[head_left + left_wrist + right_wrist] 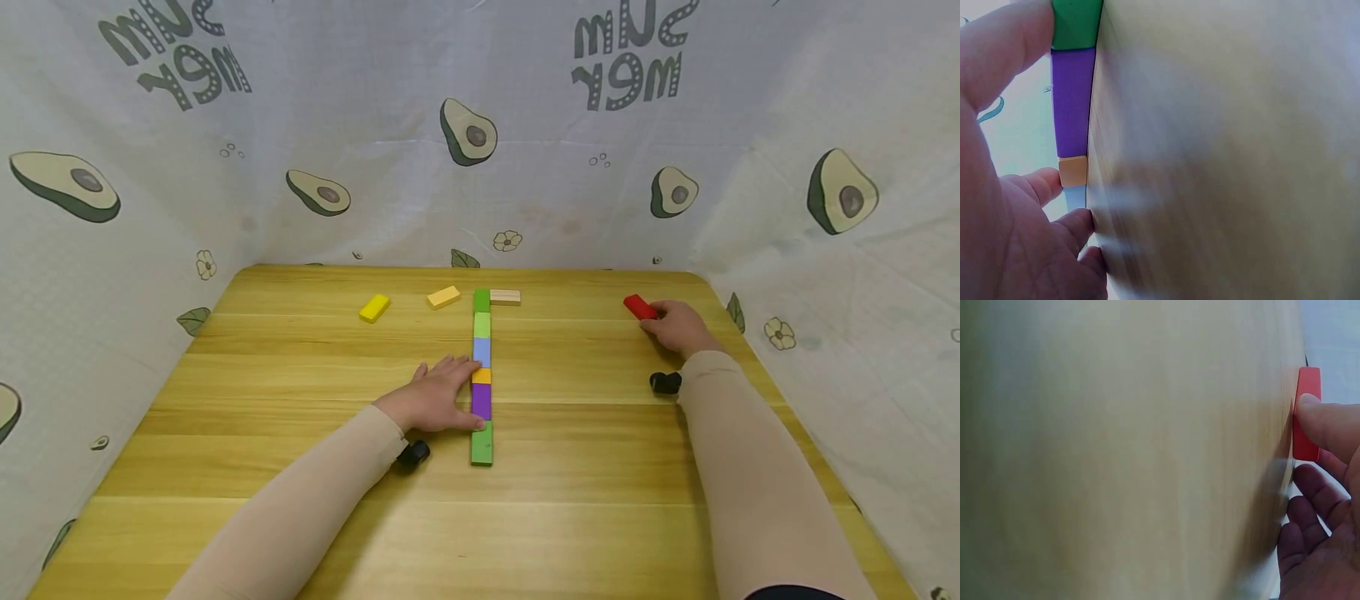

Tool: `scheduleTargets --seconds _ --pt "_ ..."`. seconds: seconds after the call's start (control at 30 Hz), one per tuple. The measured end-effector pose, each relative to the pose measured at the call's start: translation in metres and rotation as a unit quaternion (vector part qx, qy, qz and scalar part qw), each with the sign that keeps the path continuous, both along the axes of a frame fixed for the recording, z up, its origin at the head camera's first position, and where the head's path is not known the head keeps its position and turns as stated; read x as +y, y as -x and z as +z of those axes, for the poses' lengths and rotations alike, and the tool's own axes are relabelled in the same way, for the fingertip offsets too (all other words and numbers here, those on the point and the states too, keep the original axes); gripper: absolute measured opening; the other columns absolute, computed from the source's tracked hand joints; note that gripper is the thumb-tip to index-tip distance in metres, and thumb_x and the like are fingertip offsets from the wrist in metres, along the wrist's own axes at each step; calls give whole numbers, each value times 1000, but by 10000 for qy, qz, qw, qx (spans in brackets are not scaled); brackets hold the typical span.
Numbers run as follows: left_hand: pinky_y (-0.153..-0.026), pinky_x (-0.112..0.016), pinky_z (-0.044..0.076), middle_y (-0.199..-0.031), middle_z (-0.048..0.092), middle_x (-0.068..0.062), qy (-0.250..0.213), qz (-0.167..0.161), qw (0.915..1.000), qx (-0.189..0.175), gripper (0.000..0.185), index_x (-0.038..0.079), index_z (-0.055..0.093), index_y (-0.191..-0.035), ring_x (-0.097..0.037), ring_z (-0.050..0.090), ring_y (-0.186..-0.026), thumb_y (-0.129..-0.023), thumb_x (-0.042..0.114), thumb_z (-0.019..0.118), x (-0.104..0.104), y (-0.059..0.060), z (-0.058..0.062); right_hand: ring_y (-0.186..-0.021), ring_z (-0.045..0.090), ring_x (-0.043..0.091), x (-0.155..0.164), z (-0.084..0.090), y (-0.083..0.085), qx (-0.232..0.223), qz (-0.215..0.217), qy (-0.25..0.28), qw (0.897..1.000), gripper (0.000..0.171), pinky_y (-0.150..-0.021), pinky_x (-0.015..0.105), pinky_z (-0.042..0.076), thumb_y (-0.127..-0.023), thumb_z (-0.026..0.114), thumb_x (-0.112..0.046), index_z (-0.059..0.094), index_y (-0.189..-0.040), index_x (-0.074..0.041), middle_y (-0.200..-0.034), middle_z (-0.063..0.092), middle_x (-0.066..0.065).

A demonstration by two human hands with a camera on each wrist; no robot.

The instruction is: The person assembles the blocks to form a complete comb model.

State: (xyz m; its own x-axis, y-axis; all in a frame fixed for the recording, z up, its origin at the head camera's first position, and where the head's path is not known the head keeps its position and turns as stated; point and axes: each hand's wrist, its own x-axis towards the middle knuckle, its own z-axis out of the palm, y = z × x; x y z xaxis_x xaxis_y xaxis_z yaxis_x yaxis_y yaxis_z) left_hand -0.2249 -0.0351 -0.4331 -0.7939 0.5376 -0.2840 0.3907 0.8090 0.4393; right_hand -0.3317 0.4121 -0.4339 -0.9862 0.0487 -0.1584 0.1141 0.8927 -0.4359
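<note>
A line of coloured wooden blocks runs front to back in the head view: a green block point(482, 446), a purple block point(481, 402), an orange block point(482, 377), a blue block point(482, 352), a light green block point(482, 325) and a dark green block point(482, 301). Extended fingers of my left hand point(431, 398) touch its left side, the thumb by the front green block and a fingertip against the orange one. At the right, my right hand point(678, 327) pinches a red block point(638, 306) between thumb and index finger, the other fingers loosely bent.
A pale wooden block point(506, 297) lies crosswise at the line's far end, on its right. Left of the line are a light orange block point(443, 297) and a yellow block point(374, 308). A printed curtain point(360, 125) hangs behind and beside the wooden table point(570, 500).
</note>
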Motion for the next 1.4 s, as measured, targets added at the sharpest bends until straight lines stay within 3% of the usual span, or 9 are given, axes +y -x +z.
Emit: scheduleTargets --seconds 0.87,1.4 --pt "-113 -54 4 -156 14 0 -163 3 9999 -27 94 28 18 -148 -23 6 -144 -74 65 62 -1 0 1 -101 44 40 0 -1 0 -49 -7 62 10000 58 -92 56 36 -93 52 -31 37 -136 5 -128 44 30" --pt "-113 -54 4 -156 12 1 0 7 10000 -18 95 30 15 -149 -22 4 -144 -74 68 60 0 0 0 -100 46 40 -5 2 1 23 -5 -281 9996 49 -91 56 36 -94 49 -22 40 -135 4 -127 45 30"
